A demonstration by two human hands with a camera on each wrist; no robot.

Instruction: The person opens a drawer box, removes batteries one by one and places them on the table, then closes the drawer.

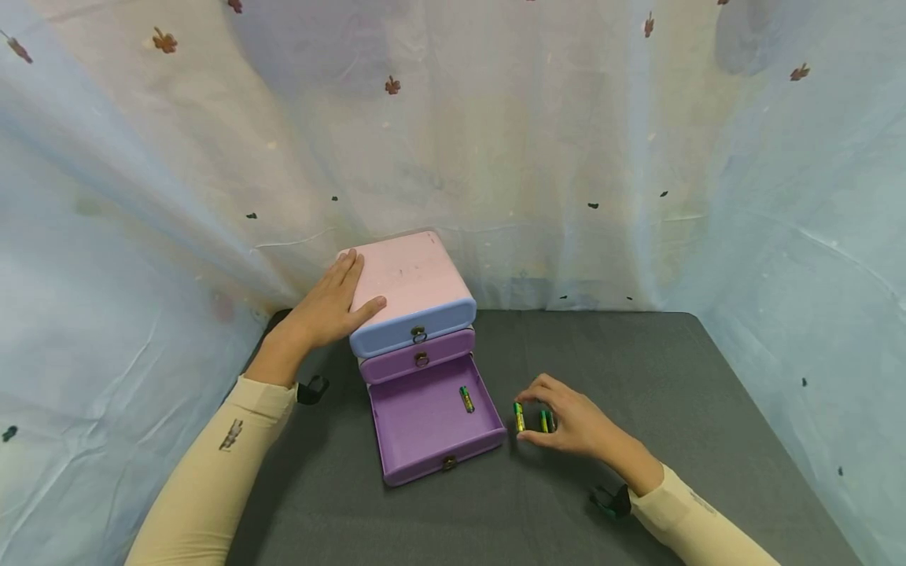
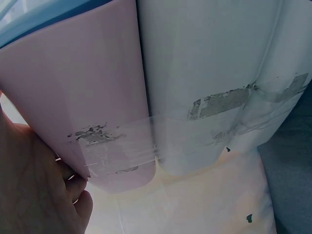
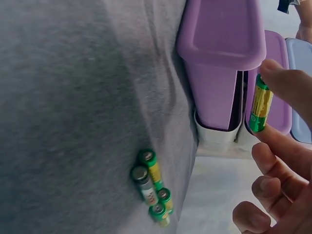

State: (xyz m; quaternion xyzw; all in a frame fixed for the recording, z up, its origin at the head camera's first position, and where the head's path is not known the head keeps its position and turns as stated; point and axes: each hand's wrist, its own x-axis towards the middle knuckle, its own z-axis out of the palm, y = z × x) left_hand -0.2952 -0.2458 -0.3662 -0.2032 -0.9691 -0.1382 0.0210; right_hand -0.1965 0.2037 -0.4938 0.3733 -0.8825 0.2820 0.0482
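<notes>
My right hand (image 1: 576, 423) pinches a green and yellow battery (image 3: 262, 103) by its ends between thumb and index finger, just right of an open purple drawer (image 1: 418, 440). Another green battery (image 1: 467, 399) lies inside that drawer. Several loose batteries (image 3: 154, 171), one of them greyish, lie on the grey cloth below the hand. My left hand (image 1: 322, 312) rests on the left edge of the small drawer cabinet's pink top (image 1: 414, 271), fingers extended. In the left wrist view the cabinet's side (image 2: 83, 87) fills most of the picture, with part of the left hand at its edge.
Two closed drawers, one blue (image 1: 385, 334) and one purple (image 1: 392, 368), sit above the pulled-out one, each with a ring pull. The cabinet stands on a grey cloth-covered table (image 1: 609, 358). A pale patterned curtain (image 1: 524, 157) hangs behind and at both sides.
</notes>
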